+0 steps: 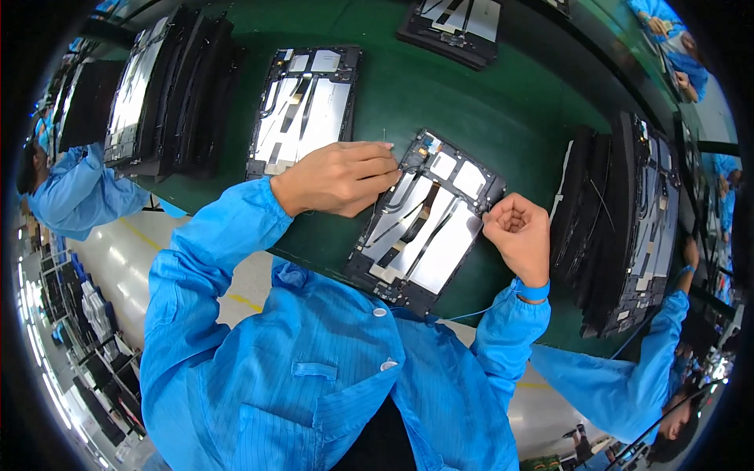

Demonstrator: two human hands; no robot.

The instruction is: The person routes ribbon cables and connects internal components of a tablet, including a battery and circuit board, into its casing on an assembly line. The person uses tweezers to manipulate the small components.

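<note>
An opened tablet shell (424, 228), with silver plates, black tape strips and a dark frame, lies tilted on the green bench in front of me. At its upper left edge is my left hand (338, 179), fingers closed together and bent toward the frame; what they hold, if anything, is hidden. My right hand (520, 231) pinches at the right edge of the shell, thumb and forefinger together. Whatever sits between those tips is too small to name. A blue wrist strap (532, 292) with a thin cord circles my right wrist.
Another opened tablet (326, 106) lies behind my left hand. Stacks of similar tablets with dark spacers stand at the left (141, 94) and right (652, 228); one more stack (455, 31) sits at the far edge. People in blue sleeves work on both sides.
</note>
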